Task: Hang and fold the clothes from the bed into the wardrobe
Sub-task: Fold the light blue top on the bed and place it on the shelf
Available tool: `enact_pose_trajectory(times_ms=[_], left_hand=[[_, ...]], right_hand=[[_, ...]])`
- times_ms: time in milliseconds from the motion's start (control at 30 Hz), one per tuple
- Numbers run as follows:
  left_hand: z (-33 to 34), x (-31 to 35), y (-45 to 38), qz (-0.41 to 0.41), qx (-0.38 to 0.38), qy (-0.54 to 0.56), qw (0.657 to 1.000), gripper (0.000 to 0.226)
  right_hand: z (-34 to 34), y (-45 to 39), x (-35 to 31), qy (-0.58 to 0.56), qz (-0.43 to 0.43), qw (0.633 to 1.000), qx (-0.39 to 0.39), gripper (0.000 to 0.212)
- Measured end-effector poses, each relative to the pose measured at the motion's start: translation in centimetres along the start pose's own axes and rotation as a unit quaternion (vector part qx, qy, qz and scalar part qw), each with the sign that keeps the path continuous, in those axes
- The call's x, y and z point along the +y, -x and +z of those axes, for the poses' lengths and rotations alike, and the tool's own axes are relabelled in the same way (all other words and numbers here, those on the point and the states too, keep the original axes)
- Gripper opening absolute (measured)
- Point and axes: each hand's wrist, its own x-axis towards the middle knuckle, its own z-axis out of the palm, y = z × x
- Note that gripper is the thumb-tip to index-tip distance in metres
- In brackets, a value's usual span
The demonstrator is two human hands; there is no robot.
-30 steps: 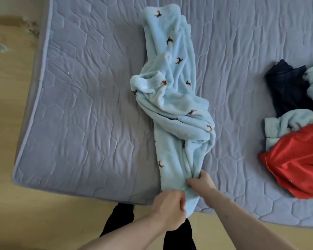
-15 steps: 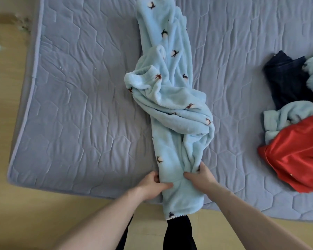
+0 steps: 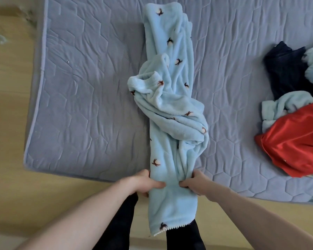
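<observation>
Two hands, left hand (image 3: 145, 183), right hand (image 3: 195, 183), pinching fleece garment (image 3: 172, 127)

Light blue fleece garment (image 3: 172, 109) lies lengthwise on the grey quilted mattress (image 3: 83, 98), twisted at the middle, near end hanging over the edge. Left hand (image 3: 145, 183) and right hand (image 3: 195, 183) pinch its two sides. Red garment (image 3: 294, 143) and dark garment (image 3: 285, 69) heaped at right.
</observation>
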Motion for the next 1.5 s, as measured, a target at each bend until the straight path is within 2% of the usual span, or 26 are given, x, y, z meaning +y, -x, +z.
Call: enact_pose_trajectory(times_ms=[133, 233, 300, 400, 467, 567, 633, 700, 800, 900, 1000, 1100, 1167, 1200, 1267, 1333, 1367, 1400, 1433, 1500], left_hand=[[-0.1, -0.4, 3.2, -0.043, -0.102, -0.070, 0.991, 0.042], [0.6, -0.7, 5.9, -0.057, -0.138, -0.086, 0.985, 0.042], [0.7, -0.2, 7.6, -0.036, -0.106, -0.057, 0.992, 0.043], [-0.6, 1.8, 10.0, 0.013, -0.011, 0.021, 1.000, 0.058], [-2.6, 3.9, 11.7, 0.056, 0.065, 0.050, 0.995, 0.061], [-6.2, 7.8, 13.7, 0.122, 0.143, 0.068, 0.980, 0.061], [-8.5, 10.7, 14.4, 0.175, 0.145, 0.127, 0.966, 0.053], [-10.8, 13.6, 14.7, 0.225, 0.112, 0.177, 0.952, 0.034], [-14.0, 17.8, 14.2, 0.242, 0.094, 0.276, 0.925, 0.013], [-17.2, 21.8, 13.2, 0.210, 0.135, 0.320, 0.914, 0.025], [-19.8, 25.0, 12.4, 0.219, 0.154, 0.369, 0.890, 0.034], [-21.4, 26.0, 10.5, 0.230, 0.215, 0.317, 0.895, 0.029], [-21.7, 25.4, 8.9, 0.221, 0.277, 0.178, 0.918, 0.028], [-21.6, 24.8, 8.0, 0.207, 0.295, 0.110, 0.926, 0.034], [-21.1, 23.0, 6.2, 0.155, 0.297, 0.055, 0.941, 0.071], [-20.2, 21.1, 4.9, 0.108, 0.265, 0.076, 0.955, 0.116], [-19.6, 20.3, 4.1, 0.101, 0.237, 0.098, 0.961, 0.126], [-19.0, 19.7, 3.3, 0.107, 0.205, 0.123, 0.965, 0.126], [-18.5, 19.5, 2.6, 0.124, 0.177, 0.149, 0.965, 0.115], [-17.3, 19.7, 1.5, 0.164, 0.163, 0.177, 0.957, 0.090]], right_hand=[[1.8, 2.8, 0.4, 0.051, 0.038, 0.998, -0.030, 0.027], [2.8, 5.3, 0.6, 0.069, 0.046, 0.996, -0.034, 0.025], [2.6, 6.9, -0.2, 0.071, 0.032, 0.997, -0.013, 0.027], [0.5, 9.1, -2.9, 0.054, -0.003, 0.997, 0.058, 0.034], [-1.7, 10.7, -5.5, -0.022, -0.023, 0.995, 0.093, 0.043], [-5.2, 12.2, -10.3, -0.151, -0.067, 0.983, 0.077, 0.038], [-7.3, 12.6, -13.7, -0.221, -0.083, 0.971, 0.031, 0.033], [-9.2, 12.6, -17.0, -0.271, -0.096, 0.958, -0.010, 0.035], [-11.4, 12.2, -21.7, -0.340, -0.142, 0.930, -0.008, 0.033], [-13.0, 11.5, -26.4, -0.379, -0.172, 0.909, 0.024, 0.037], [-14.2, 9.7, -30.4, -0.393, -0.214, 0.892, 0.060, 0.037], [-14.4, 7.6, -32.3, -0.338, -0.266, 0.891, 0.144, 0.038], [-14.4, 6.2, -31.7, -0.172, -0.284, 0.907, 0.260, 0.055], [-14.2, 5.4, -30.7, -0.079, -0.276, 0.907, 0.308, 0.063], [-13.4, 3.8, -28.0, 0.034, -0.240, 0.907, 0.345, 0.077], [-12.6, 2.4, -25.3, 0.037, -0.201, 0.915, 0.347, 0.092], [-12.1, 1.9, -24.3, 0.018, -0.190, 0.920, 0.342, 0.097], [-11.7, 1.3, -23.5, -0.011, -0.187, 0.924, 0.333, 0.100], [-11.3, 0.8, -23.0, -0.041, -0.187, 0.927, 0.323, 0.098], [-10.5, 0.0, -22.8, -0.081, -0.189, 0.930, 0.305, 0.078]])
